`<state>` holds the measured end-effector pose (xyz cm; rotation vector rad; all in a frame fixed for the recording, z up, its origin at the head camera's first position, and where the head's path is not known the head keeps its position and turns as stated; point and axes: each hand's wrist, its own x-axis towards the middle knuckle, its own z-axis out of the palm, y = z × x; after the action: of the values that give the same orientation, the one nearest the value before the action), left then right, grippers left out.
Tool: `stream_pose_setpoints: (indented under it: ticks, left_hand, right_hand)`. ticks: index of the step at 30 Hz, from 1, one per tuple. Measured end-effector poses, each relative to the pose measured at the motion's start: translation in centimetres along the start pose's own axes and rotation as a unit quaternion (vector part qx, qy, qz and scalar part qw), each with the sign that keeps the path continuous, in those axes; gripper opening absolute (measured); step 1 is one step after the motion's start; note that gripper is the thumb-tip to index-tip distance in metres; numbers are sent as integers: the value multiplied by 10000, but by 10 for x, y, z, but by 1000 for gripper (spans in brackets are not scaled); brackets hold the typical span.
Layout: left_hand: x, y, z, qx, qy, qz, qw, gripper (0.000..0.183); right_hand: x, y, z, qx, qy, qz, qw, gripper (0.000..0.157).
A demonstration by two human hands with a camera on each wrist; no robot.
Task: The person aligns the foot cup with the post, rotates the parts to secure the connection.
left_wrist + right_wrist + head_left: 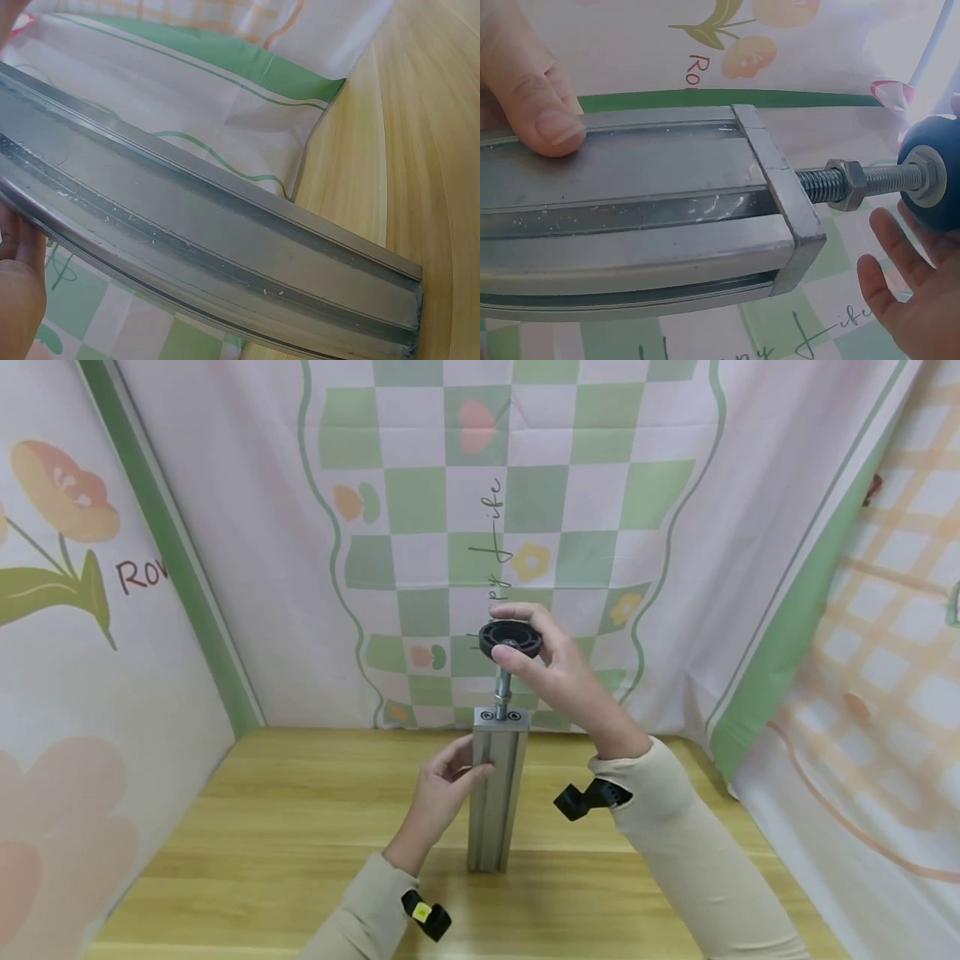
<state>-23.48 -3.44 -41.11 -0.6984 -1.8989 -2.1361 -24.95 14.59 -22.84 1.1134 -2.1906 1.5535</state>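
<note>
A grey aluminium profile (491,802) stands upright on the wooden table, with long grooves down its sides. My left hand (438,789) grips it near the top, the thumb (551,127) lying on one face in the right wrist view. An end plate (780,195) with two screws caps the profile. Out of this plate rises a threaded rod (885,180) carrying a hex nut (846,185) and, at its end, a round black levelling foot (489,633). My right hand (566,685) holds the foot by its rim, thumb in front and fingers behind.
The wooden table (300,827) spreads around the profile. Patterned cloth curtains (420,502) enclose it at the back and on both sides. Black straps with small mounts (573,802) sit on both sleeved wrists.
</note>
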Motion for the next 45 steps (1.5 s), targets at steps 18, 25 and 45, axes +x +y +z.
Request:
stream_pose_setpoints:
  ticks: [18, 25, 45]
  left_hand:
    - [0, -1, 0, 27, 8, -34, 10000, 40]
    - [0, 0, 0, 15, -2, -20, 10000, 41]
    - [-1, 1, -2, 22, -58, -12, 10000, 44]
  right_hand:
    - [0, -4, -17, 105, -662, -171, 9976, 55]
    - [-1, -3, -17, 102, -561, -2, 9984, 53]
    - [5, -4, 0, 147, 258, 1054, 9940, 59]
